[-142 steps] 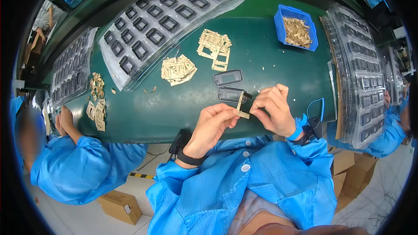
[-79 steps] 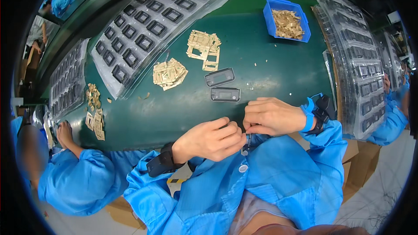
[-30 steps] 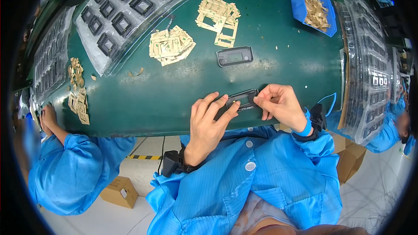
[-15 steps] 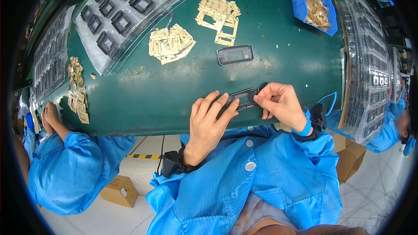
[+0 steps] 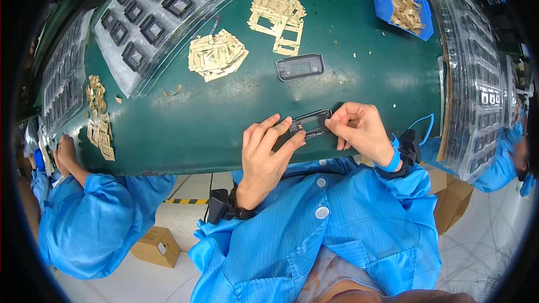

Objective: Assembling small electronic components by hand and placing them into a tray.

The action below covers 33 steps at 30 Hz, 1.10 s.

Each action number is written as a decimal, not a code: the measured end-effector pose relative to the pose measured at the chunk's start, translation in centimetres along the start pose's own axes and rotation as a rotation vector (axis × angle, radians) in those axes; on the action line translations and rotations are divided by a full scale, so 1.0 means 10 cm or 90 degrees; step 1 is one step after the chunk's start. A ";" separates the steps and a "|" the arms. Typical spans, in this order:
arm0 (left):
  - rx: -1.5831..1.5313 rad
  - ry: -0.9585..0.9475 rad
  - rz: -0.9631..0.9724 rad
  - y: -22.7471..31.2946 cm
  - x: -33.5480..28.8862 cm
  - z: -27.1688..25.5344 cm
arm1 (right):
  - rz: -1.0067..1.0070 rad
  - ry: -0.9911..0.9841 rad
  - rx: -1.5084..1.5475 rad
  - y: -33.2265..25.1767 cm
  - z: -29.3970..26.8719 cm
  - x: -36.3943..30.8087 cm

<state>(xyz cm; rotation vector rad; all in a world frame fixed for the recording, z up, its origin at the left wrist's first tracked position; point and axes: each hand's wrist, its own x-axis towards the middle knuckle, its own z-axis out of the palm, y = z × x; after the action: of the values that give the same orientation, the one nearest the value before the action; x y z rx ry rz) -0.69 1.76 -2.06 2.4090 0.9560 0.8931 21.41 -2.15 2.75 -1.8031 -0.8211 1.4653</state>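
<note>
A black rectangular frame (image 5: 316, 133) is held at the near side of a green tabletop (image 5: 224, 129), its left end gripped between thumb and fingers of the left hand (image 5: 261, 157), its right pinched by the fingers of the right hand (image 5: 359, 129). Farther off, a dark casing (image 5: 286, 71) is seen near cream cutouts (image 5: 274, 7).

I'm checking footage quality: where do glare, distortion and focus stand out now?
Head view: the fisheye bows the near edge of the green table; pale glare marks its top and the clear trays at right; left hand, right hand and the dark frame they hold look fairly sharp.
</note>
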 end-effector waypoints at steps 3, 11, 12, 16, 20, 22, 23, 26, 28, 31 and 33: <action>0.024 -0.001 0.017 0.00 -0.01 0.01 | -0.006 -0.005 -0.008 0.00 -0.01 0.00; 0.041 -0.007 0.024 0.00 -0.03 0.02 | -0.028 -0.032 0.004 0.05 -0.10 0.04; 0.042 -0.007 0.023 0.00 -0.03 0.02 | -0.058 -0.012 0.013 0.06 -0.11 0.03; 0.045 -0.003 0.022 -0.01 -0.04 0.02 | -0.157 0.070 -0.052 0.11 -0.18 0.00; 0.041 -0.005 0.020 -0.01 -0.03 0.02 | -0.529 0.161 -0.416 0.11 -0.13 0.00; 0.037 -0.004 0.016 0.00 -0.03 0.02 | -0.631 0.135 -0.516 0.09 -0.10 0.03; 0.037 -0.005 0.016 0.00 -0.03 0.02 | -0.623 0.115 -0.540 0.15 -0.11 0.05; 0.036 -0.007 0.013 0.00 -0.03 0.02 | -0.650 0.110 -0.587 0.16 -0.12 0.06; 0.026 -0.001 0.012 0.01 -0.02 0.02 | -0.656 0.109 -0.600 0.15 -0.12 0.06; 0.017 0.009 0.011 0.00 -0.03 0.02 | -0.650 0.106 -0.621 0.10 -0.11 0.04; 0.016 0.006 0.005 0.00 -0.02 0.02 | -0.638 0.103 -0.630 0.07 -0.10 0.02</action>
<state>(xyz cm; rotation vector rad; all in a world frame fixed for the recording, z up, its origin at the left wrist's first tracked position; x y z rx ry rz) -0.66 1.54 -2.27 2.4338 0.9677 0.9006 22.51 -2.48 2.21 -1.5818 -2.1747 0.2174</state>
